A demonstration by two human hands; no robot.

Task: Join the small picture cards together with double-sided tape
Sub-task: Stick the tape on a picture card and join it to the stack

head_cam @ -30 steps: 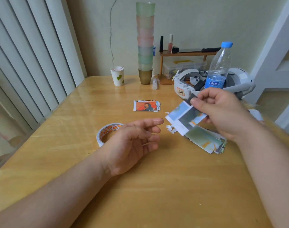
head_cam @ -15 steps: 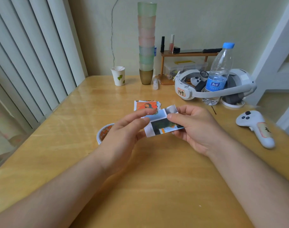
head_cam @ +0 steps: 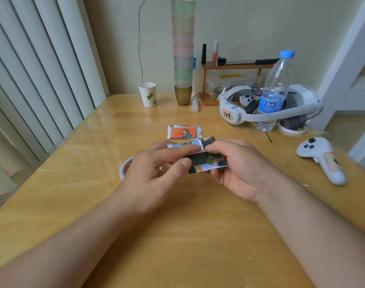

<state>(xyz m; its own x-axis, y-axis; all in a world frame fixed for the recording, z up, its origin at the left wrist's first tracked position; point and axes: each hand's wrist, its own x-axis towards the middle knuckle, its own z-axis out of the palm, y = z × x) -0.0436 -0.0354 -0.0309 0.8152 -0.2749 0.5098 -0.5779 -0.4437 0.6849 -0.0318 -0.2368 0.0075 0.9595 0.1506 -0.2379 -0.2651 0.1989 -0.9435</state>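
Both hands hold a joined strip of small picture cards [head_cam: 206, 161] above the middle of the table. My left hand [head_cam: 156, 165] pinches its left part between thumb and forefinger. My right hand [head_cam: 237, 163] grips its right end, thumb on top. A loose pile of picture cards [head_cam: 183, 132], an orange one uppermost, lies just behind the hands. The roll of double-sided tape [head_cam: 125, 167] lies flat on the table, mostly hidden under my left hand.
The wooden table [head_cam: 177, 235] carries a paper cup [head_cam: 147, 94], a tall stack of cups [head_cam: 183, 50], a water bottle [head_cam: 275, 90], a white headset [head_cam: 269, 104], a small shelf [head_cam: 231, 67] and a white controller [head_cam: 321, 159] at the right. Blinds hang at the left.
My right hand brought the card strip from the right side to the centre. My left hand rose from the table and took hold of the strip's left part.
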